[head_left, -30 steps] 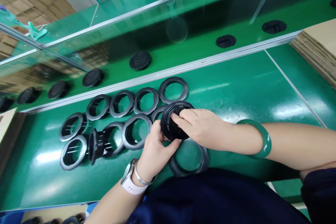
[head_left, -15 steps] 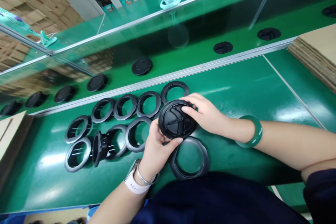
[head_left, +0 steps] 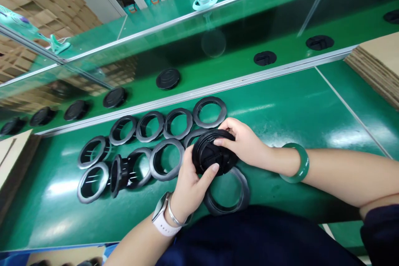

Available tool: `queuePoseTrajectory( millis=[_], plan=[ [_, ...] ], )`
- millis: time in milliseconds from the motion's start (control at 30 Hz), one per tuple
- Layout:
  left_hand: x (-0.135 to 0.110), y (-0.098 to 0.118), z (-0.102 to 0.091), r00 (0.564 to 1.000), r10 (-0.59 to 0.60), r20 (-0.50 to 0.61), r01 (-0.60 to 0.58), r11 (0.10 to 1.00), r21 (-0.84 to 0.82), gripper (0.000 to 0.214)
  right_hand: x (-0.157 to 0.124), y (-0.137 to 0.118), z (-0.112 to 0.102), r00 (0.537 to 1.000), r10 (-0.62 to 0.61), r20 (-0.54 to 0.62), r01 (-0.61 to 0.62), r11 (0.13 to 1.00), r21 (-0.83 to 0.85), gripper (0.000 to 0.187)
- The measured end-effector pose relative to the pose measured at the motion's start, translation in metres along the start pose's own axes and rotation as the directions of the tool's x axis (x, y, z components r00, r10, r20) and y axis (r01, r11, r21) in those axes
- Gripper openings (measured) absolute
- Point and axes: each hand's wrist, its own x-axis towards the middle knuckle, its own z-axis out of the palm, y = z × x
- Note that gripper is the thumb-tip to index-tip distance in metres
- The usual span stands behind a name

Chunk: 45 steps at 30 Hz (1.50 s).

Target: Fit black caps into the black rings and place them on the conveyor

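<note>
Both hands hold a round black plastic part (head_left: 212, 149) with a raised rim and an inner insert, tilted above the green table (head_left: 280, 112). My left hand (head_left: 191, 178) grips its lower left side, thumb pressed on the insert. Across the upper right rim, my right hand (head_left: 241, 139) closes with its thumb on top and fingers behind. Just below the part lies a black ring (head_left: 229, 191), partly covered by it. Another ring (head_left: 193, 136) is half hidden behind it, and a further ring (head_left: 209, 112) lies above.
Several black flanged rings (head_left: 167, 159) stand in rows at left, one tipped on its side (head_left: 116, 176). Behind a metal rail (head_left: 187, 95), round black parts (head_left: 168, 79) lie on a green belt (head_left: 215, 75). Cardboard stacks (head_left: 374, 70) sit at right and left.
The round black part has tilted, its face turning downward and towards me, and moved slightly lower. Both hands shifted with it, the left thumb now resting on the insert.
</note>
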Motion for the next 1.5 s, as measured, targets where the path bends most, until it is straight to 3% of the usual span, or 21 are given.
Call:
queuePoseTrajectory(
  millis=[233,333,433,500,933,1033,1133,1167,1233,1300,1333,1367,1500],
  plan=[
    [-0.001,0.004,-0.002,1.000,-0.016,0.005,0.015,0.999,0.040,0.053,0.000,-0.005,0.001,0.999,0.023,-0.039,-0.027,0.995,-0.092,0.019],
    [0.001,0.004,-0.005,0.999,-0.034,-0.022,0.035,0.998,0.059,0.047,0.000,-0.012,-0.006,0.990,0.048,0.134,-0.042,0.998,-0.052,0.019],
    [0.004,0.004,-0.008,0.998,-0.055,-0.042,0.057,0.997,0.055,0.041,0.001,-0.017,-0.012,0.926,0.054,0.374,-0.077,0.996,0.047,0.045],
    [0.005,0.004,-0.010,0.998,-0.057,-0.036,0.059,0.997,0.059,0.040,0.000,-0.019,-0.014,0.914,0.052,0.403,-0.080,0.995,0.054,0.052],
    [0.001,0.006,-0.004,0.994,0.063,-0.086,-0.052,0.991,0.123,0.043,-0.010,-0.023,-0.006,0.970,0.053,0.235,-0.056,0.998,0.004,0.035],
    [0.006,0.007,-0.012,0.991,0.106,-0.084,-0.117,0.984,-0.133,0.053,0.007,-0.014,-0.014,0.988,0.058,0.141,-0.087,0.974,0.211,0.041],
    [0.011,0.010,-0.025,0.964,0.224,-0.144,-0.257,0.926,-0.276,0.034,0.032,0.002,-0.026,0.990,0.132,-0.050,-0.086,0.848,0.523,0.045],
    [0.011,0.011,-0.029,0.952,0.291,-0.096,-0.306,0.917,-0.256,0.024,0.039,0.008,-0.030,0.983,0.161,-0.093,-0.075,0.803,0.591,0.043],
    [0.010,0.016,-0.029,0.885,0.424,0.191,-0.392,0.901,-0.184,0.015,0.052,0.020,-0.038,0.968,0.216,-0.127,-0.078,0.741,0.667,0.039],
    [0.006,0.020,-0.021,0.737,0.426,0.525,-0.462,0.884,-0.070,0.020,0.060,0.028,-0.043,0.958,0.255,-0.128,-0.091,0.699,0.709,0.036],
    [0.003,0.023,-0.014,0.685,0.372,0.627,-0.481,0.877,0.006,0.026,0.062,0.031,-0.045,0.956,0.265,-0.124,-0.095,0.683,0.724,0.035],
    [-0.001,0.024,-0.006,0.669,0.302,0.680,-0.479,0.874,0.084,0.033,0.064,0.033,-0.047,0.956,0.270,-0.116,-0.099,0.669,0.737,0.034],
    [-0.012,0.027,0.021,0.759,0.070,0.647,-0.311,0.912,0.266,0.055,0.068,0.035,-0.048,0.951,0.297,-0.087,-0.141,0.668,0.731,0.028]
  ],
)
